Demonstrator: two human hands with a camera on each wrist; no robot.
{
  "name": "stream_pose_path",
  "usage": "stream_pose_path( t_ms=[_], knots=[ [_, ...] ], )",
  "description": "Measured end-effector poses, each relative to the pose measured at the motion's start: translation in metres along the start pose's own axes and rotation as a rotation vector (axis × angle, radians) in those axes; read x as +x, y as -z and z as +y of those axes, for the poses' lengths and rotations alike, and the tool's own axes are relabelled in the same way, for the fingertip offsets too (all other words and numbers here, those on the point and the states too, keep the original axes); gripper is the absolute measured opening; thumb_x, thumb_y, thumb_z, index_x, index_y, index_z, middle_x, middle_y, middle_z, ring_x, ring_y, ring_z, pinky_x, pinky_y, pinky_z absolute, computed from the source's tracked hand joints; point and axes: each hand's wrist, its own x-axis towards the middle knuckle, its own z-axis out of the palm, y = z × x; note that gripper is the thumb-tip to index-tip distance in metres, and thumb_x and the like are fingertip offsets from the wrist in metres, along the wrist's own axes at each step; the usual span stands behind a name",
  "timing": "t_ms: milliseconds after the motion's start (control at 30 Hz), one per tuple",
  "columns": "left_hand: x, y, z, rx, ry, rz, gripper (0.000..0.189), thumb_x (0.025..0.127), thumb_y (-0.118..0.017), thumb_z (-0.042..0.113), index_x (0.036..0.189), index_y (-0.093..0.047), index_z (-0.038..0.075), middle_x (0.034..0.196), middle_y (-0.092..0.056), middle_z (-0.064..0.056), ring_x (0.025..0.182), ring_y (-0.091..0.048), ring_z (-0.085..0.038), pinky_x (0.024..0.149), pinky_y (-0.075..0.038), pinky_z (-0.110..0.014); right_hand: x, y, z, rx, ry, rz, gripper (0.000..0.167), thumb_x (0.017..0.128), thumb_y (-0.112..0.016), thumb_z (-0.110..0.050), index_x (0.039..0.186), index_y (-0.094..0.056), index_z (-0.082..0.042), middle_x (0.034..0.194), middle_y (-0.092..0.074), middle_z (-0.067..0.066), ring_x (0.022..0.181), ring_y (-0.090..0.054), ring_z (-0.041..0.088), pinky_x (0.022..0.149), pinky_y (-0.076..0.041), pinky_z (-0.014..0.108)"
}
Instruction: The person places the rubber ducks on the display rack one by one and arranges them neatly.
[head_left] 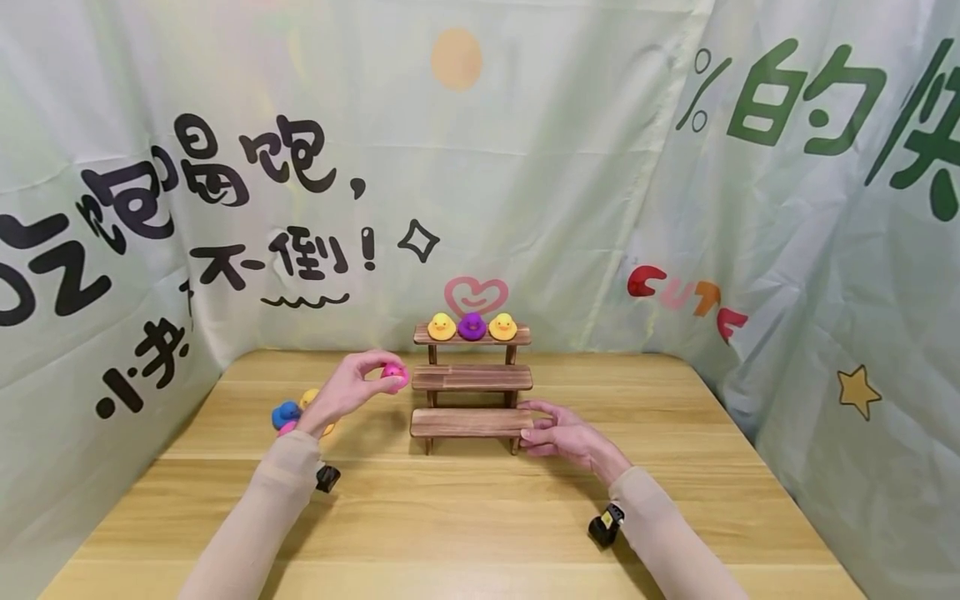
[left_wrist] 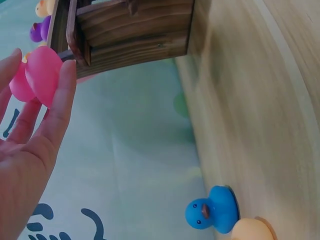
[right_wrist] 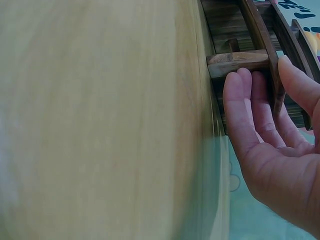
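Observation:
My left hand (head_left: pixel 347 389) pinches a pink rubber duck (head_left: pixel 394 377) between thumb and fingers, just left of the middle step of a three-tier wooden display stand (head_left: pixel 472 423). Seen from the left wrist, the duck (left_wrist: pixel 44 75) hangs in the air near the stand's end. My right hand (head_left: pixel 566 437) grips the right end of the lowest step; in the right wrist view its thumb lies along the edge and the fingers (right_wrist: pixel 240 107) curl underneath. On the top step sit a yellow duck (head_left: pixel 441 328), a purple duck (head_left: pixel 472 327) and another yellow duck (head_left: pixel 503 328).
Beside and partly behind the left forearm, several more ducks lie on the wooden table (head_left: pixel 465 533), among them a blue duck (head_left: pixel 286 414) and a yellow duck (head_left: pixel 309 397). A printed cloth (head_left: pixel 540 208) hangs round the table's back and sides.

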Motion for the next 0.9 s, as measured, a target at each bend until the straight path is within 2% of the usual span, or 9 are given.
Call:
stream_pose_path(
  t_ms=[67,300,500,633,800,900],
  knots=[
    [0.002,-0.002,0.001,0.005,-0.003,0.013,0.022,0.087,-0.075,0.023,0.107,-0.072,0.013,0.109,-0.068,-0.004,0.1,-0.065,-0.023,0.077,-0.059,-0.039,0.0,0.0,0.0,-0.001,-0.001,0.002,0.065,0.095,-0.059,0.0,0.152,-0.026,0.0,0.101,-0.062,0.008,0.095,-0.068,0.021,0.092,-0.055,0.044],
    [0.005,-0.008,0.005,0.063,0.007,0.059,0.027,0.084,-0.079,0.026,0.108,-0.072,0.016,0.11,-0.069,0.002,0.109,-0.06,-0.021,0.09,-0.053,-0.04,0.0,0.001,0.001,0.002,-0.003,0.0,0.066,0.095,-0.06,-0.001,0.151,-0.027,-0.001,0.104,-0.063,0.009,0.096,-0.068,0.023,0.093,-0.054,0.045],
    [0.009,-0.013,0.011,-0.023,0.055,0.043,0.035,0.085,-0.078,0.022,0.118,-0.067,0.019,0.119,-0.067,-0.004,0.116,-0.061,-0.026,0.09,-0.055,-0.032,0.001,0.002,0.001,0.005,-0.001,0.001,0.065,0.095,-0.06,-0.001,0.151,-0.028,-0.001,0.103,-0.063,0.009,0.096,-0.068,0.023,0.093,-0.055,0.044],
    [0.012,-0.018,0.014,-0.068,0.065,0.032,0.04,0.086,-0.077,0.02,0.123,-0.065,0.014,0.122,-0.067,-0.007,0.12,-0.06,-0.026,0.093,-0.054,-0.032,0.001,0.002,0.002,0.008,-0.004,0.002,0.065,0.095,-0.061,-0.001,0.151,-0.028,-0.002,0.103,-0.063,0.009,0.096,-0.068,0.023,0.092,-0.055,0.044],
    [0.017,-0.026,0.017,-0.075,0.068,0.021,0.044,0.087,-0.076,0.022,0.127,-0.063,0.009,0.124,-0.066,-0.008,0.121,-0.06,-0.026,0.091,-0.054,-0.029,0.001,0.002,0.001,0.01,-0.004,0.004,0.065,0.095,-0.06,0.0,0.151,-0.026,-0.001,0.102,-0.063,0.008,0.096,-0.068,0.023,0.091,-0.055,0.043],
    [0.019,-0.032,0.019,-0.082,0.065,0.018,0.042,0.087,-0.076,0.022,0.126,-0.063,0.011,0.123,-0.066,-0.009,0.119,-0.061,-0.025,0.089,-0.055,-0.027,0.001,0.002,0.001,0.009,-0.005,0.004,0.065,0.095,-0.059,0.0,0.152,-0.026,-0.001,0.101,-0.063,0.007,0.096,-0.068,0.022,0.091,-0.055,0.043]
  ],
)
